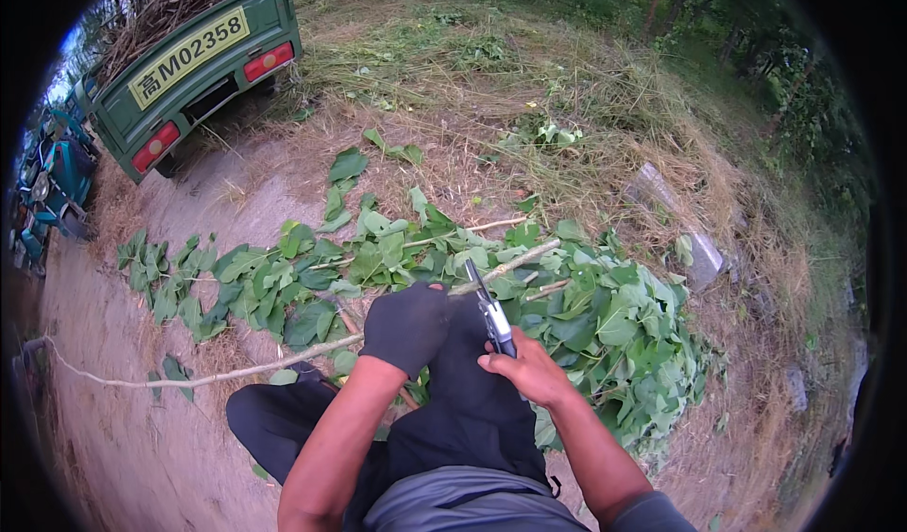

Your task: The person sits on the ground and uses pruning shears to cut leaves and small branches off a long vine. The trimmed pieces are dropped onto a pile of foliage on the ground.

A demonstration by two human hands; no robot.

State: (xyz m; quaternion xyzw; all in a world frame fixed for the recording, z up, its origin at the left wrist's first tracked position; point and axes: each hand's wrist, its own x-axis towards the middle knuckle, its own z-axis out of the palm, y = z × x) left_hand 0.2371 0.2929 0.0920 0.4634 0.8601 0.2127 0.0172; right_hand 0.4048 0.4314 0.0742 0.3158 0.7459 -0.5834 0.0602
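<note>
My left hand (405,328), in a dark glove, is closed around a long, thin, mostly bare branch (305,355). The branch slants from the lower left up to a pale cut end just right of centre. In my bare right hand (528,370) I hold a pair of pruning shears (496,321) by the handles. Their blades reach up beside the branch, a little right of the glove; whether they touch it I cannot tell. Leafy cuttings (382,248) lie beneath and beyond my hands, and a thicker heap of green leaves (616,319) is to the right.
At the upper left stands a green cargo truck (212,71) bearing a plate, loaded with dry sticks (166,11). A teal vehicle (64,170) is beside it. A stone block (680,227) lies in dry grass at right. Trees (708,15) edge the far side.
</note>
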